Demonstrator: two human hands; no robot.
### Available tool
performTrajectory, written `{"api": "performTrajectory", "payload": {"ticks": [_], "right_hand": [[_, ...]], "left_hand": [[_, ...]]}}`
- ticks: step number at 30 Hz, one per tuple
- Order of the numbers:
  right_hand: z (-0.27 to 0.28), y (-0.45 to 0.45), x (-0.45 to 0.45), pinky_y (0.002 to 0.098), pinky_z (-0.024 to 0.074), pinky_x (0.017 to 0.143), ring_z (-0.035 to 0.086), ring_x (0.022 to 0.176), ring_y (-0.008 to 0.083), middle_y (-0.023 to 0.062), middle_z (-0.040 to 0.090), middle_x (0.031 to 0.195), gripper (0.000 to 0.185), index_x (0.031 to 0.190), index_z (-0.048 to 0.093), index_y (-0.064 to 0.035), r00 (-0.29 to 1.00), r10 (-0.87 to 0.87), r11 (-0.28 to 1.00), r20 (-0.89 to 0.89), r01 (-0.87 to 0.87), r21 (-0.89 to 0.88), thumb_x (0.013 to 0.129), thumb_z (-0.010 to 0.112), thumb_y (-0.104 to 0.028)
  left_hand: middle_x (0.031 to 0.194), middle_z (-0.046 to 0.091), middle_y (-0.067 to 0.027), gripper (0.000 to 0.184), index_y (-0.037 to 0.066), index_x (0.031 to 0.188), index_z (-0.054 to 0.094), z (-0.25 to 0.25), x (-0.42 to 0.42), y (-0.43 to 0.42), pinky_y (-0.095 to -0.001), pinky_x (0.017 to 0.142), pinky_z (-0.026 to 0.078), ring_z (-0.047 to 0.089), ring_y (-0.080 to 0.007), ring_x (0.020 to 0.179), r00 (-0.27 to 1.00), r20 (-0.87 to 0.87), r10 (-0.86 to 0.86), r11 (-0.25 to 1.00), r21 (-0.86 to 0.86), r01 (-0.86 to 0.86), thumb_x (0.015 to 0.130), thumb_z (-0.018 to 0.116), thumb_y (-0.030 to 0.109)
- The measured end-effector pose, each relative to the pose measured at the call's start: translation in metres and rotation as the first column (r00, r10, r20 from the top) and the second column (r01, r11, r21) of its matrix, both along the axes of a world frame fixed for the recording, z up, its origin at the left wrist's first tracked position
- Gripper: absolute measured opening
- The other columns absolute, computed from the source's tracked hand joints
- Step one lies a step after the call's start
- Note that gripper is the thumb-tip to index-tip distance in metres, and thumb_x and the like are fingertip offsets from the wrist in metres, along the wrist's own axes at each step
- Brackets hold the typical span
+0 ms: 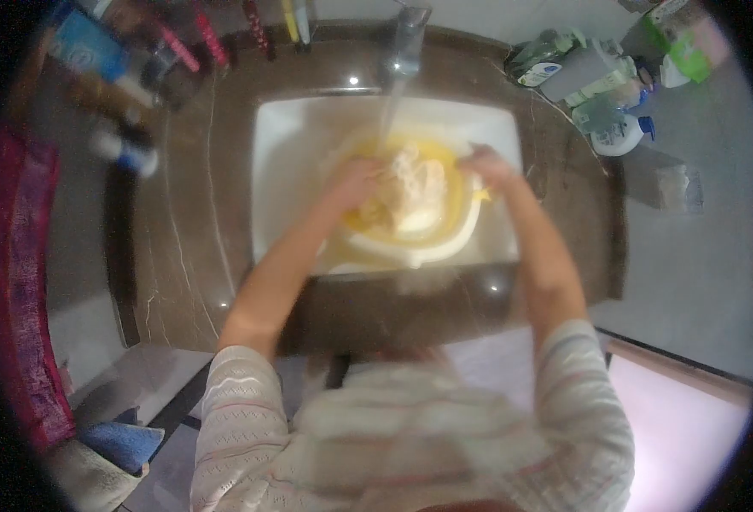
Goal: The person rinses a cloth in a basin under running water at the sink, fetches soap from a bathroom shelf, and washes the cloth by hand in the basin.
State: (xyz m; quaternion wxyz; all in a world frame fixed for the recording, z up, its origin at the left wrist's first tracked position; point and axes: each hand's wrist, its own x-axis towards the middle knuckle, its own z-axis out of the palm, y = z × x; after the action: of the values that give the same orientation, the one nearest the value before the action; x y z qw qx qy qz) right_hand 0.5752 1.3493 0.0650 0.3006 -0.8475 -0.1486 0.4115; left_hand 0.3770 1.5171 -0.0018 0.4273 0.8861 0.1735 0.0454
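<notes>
— How does the worktop (182, 213) look?
— It is brown and polished, with thin pale veins, and small spots of light (353, 80) shine on it.
— And around it?
— A greyish wall (479, 19) stands behind; a bright, pale panel (671, 431) is at lower right.

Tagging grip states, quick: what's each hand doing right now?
Left hand: over the left side of the basin; blurred, grip can't be told.
Right hand: at the basin's right edge; grip can't be told.

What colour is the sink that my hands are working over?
White; the sink shows in the head view.
</notes>
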Motion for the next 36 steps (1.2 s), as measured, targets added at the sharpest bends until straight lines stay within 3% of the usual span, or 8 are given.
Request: {"api": "performTrajectory", "payload": {"ticks": [6, 9, 15, 18, 24, 27, 32, 36], "right_hand": [[-0.002, 0.012, 0.022, 0.0279, 0.0471, 0.043, 0.058, 0.061, 0.0149, 0.0073, 0.059, 0.083, 0.040, 0.104, 0.053, -0.0066, 0.986, 0.162, 0.986, -0.041, -0.161, 0.028, 0.064, 0.058, -0.009], [-0.054, 0.011, 0.051, 0.0274, 0.0473, 0.040, 0.058, 0.061, 0.0135, 0.0078, 0.059, 0.084, 0.039, 0.103, 0.053, -0.0053, 0.971, 0.184, 0.952, -0.151, -0.139, 0.272, 0.064, 0.058, -0.009], [-0.015, 0.021, 0.022, 0.0290, 0.0497, 0.051, 0.058, 0.067, 0.0165, 0.0103, 0.058, 0.087, 0.039, 0.104, 0.052, -0.0026, 0.978, 0.207, 0.978, 0.029, -0.207, -0.008, 0.066, 0.057, -0.010], [-0.057, 0.019, 0.030, 0.0299, 0.0479, 0.066, 0.058, 0.076, 0.0204, 0.0121, 0.058, 0.090, 0.038, 0.104, 0.052, -0.0025, 0.955, 0.287, 0.938, 0.073, -0.296, 0.183, 0.068, 0.057, -0.014], [-0.072, 0.018, 0.039, 0.0317, 0.0437, 0.076, 0.057, 0.084, 0.0257, 0.0135, 0.059, 0.094, 0.038, 0.104, 0.054, -0.0041, 0.802, 0.340, 0.924, 0.492, -0.381, -0.018, 0.069, 0.056, -0.019], [-0.040, 0.018, 0.045, 0.0319, 0.0435, 0.077, 0.057, 0.085, 0.0269, 0.0135, 0.059, 0.092, 0.038, 0.104, 0.054, -0.0044, 0.649, 0.417, 0.850, 0.637, -0.526, -0.020, 0.068, 0.055, -0.017], [0.039, 0.054, 0.032, 0.0338, 0.0429, 0.079, 0.055, 0.089, 0.0280, 0.0142, 0.058, 0.093, 0.036, 0.103, 0.053, -0.0062, 0.631, 0.092, 0.836, 0.770, -0.470, 0.285, 0.069, 0.051, -0.015], [0.094, 0.098, 0.009, 0.0392, 0.0405, 0.083, 0.050, 0.098, 0.0292, 0.0145, 0.053, 0.105, 0.047, 0.114, 0.045, -0.0116, 0.406, 0.037, 0.745, 0.913, -0.620, 0.245, 0.068, 0.054, -0.015]], "left_hand": [[0.094, 0.056, -0.0155, 0.031, 0.011, 0.102, 0.054, 0.023, -0.025, 0.009, -0.0393, 0.078, 0.042, 0.051, -0.0323, 0.092, 0.897, 0.051, 0.438, 0.850, 0.302, -0.432, 0.072, 0.048, 0.012], [0.093, 0.056, -0.0137, 0.050, 0.010, 0.116, 0.044, -0.015, -0.033, 0.023, -0.0328, 0.076, 0.044, 0.055, -0.0295, 0.082, 0.872, -0.222, 0.436, 0.900, 0.140, -0.414, 0.066, 0.051, 0.009], [0.097, 0.056, -0.0122, 0.054, 0.008, 0.118, 0.043, -0.038, -0.038, 0.024, -0.0288, 0.075, 0.043, 0.057, -0.0202, 0.079, 0.818, -0.311, 0.484, 0.715, -0.399, -0.574, 0.066, 0.054, 0.012], [0.092, 0.056, -0.0121, 0.052, 0.009, 0.116, 0.045, -0.031, -0.046, 0.028, -0.0288, 0.074, 0.043, 0.055, -0.0195, 0.079, 0.817, -0.250, 0.519, 0.828, -0.091, -0.554, 0.066, 0.054, 0.011], [0.097, 0.056, -0.0194, 0.044, 0.008, 0.113, 0.048, 0.025, -0.051, -0.005, -0.0351, 0.081, 0.042, 0.053, -0.0289, 0.092, 0.774, -0.181, 0.607, 0.788, 0.003, -0.616, 0.071, 0.054, 0.018], [0.093, 0.058, -0.0170, 0.042, 0.009, 0.109, 0.052, 0.033, -0.072, -0.017, -0.0332, 0.076, 0.044, 0.055, -0.0268, 0.085, 0.755, -0.046, 0.654, 0.756, 0.095, -0.648, 0.069, 0.058, 0.020], [0.096, 0.057, -0.0091, 0.034, 0.007, 0.102, 0.056, 0.078, -0.125, -0.060, -0.0273, 0.072, 0.044, 0.055, -0.0181, 0.078, 0.698, 0.037, 0.715, 0.699, -0.032, -0.715, 0.068, 0.059, 0.014], [0.095, 0.056, -0.0091, 0.031, 0.002, 0.102, 0.055, 0.070, -0.191, -0.089, -0.0270, 0.073, 0.043, 0.054, -0.0162, 0.083, 0.603, 0.175, 0.778, 0.624, -0.104, -0.775, 0.072, 0.057, 0.008]]}}
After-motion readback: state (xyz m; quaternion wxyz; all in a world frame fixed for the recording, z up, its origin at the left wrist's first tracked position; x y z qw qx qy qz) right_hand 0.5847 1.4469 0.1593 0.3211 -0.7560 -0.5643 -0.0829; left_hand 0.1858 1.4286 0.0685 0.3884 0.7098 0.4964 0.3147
